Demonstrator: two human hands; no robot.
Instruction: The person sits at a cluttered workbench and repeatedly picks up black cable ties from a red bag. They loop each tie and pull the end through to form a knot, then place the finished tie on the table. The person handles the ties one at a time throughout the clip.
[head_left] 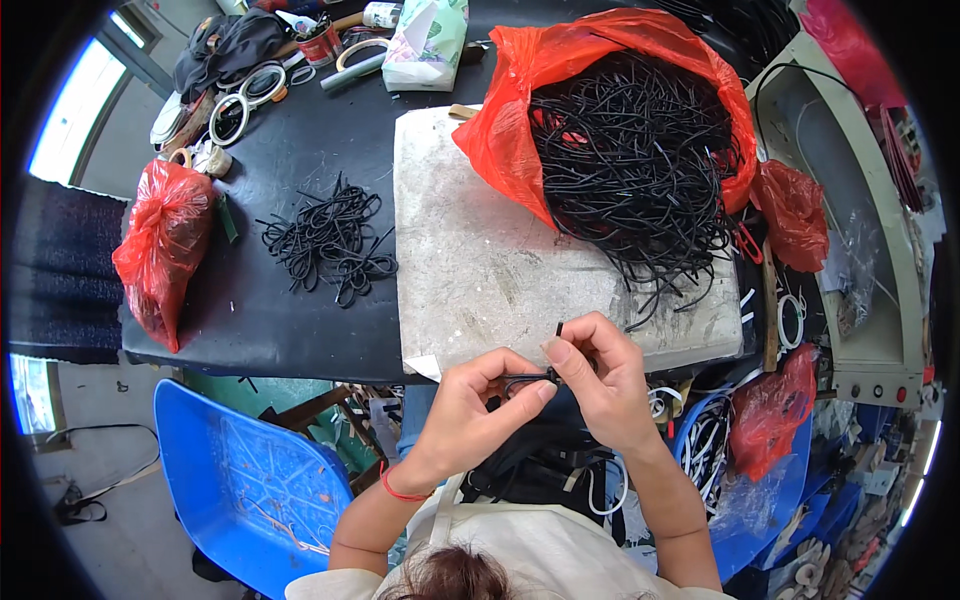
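Close in front of me, at the near edge of a pale worn board (480, 290), both hands are closed on one thin black cord (519, 379). My left hand (470, 415) pinches a looped part of it between thumb and fingertips. With thumb and forefinger my right hand (605, 385) grips the cord beside it, and a short end sticks up past the fingertips. Beyond the hands, an opened red plastic bag (505, 90) spills a big tangle of black cords (640, 160) onto the board. A smaller heap of looped black cords (325, 240) lies left of the board.
A tied red bag (165, 245) sits at the table's left edge. Tape rolls (230, 118) and a tissue pack (427, 50) stand at the back. Below the table are a blue plastic tub (250, 480) at left and another (790, 490) at right. A beige machine (870, 330) stands at right.
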